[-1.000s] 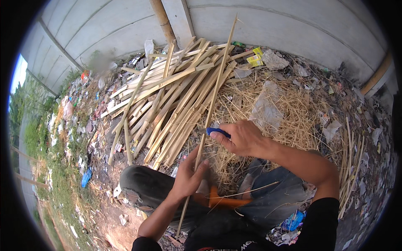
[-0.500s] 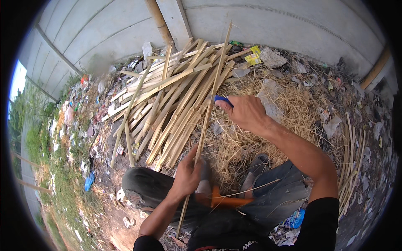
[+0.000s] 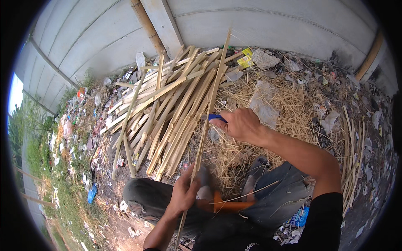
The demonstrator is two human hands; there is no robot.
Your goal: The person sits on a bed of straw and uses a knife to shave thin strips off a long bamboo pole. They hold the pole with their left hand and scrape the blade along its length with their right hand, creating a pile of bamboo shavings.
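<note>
Midframe, the right hand (image 3: 243,125) clenched a blue-handled knife (image 3: 217,118) halfway up the bamboo strip (image 3: 208,113) gripped by the left hand (image 3: 184,194), its upper half unshaved, many strips (image 3: 167,108) piled beyond.

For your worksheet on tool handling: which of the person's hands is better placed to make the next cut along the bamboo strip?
The right hand, probably: it grips the blue-handled knife against the long bamboo strip. The left hand holds the strip lower down, steadying it.

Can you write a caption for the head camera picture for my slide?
Seated by a pile of bamboo strips, a person steadies one long strip with the left hand while the right hand grips a blue-handled tool.
</note>
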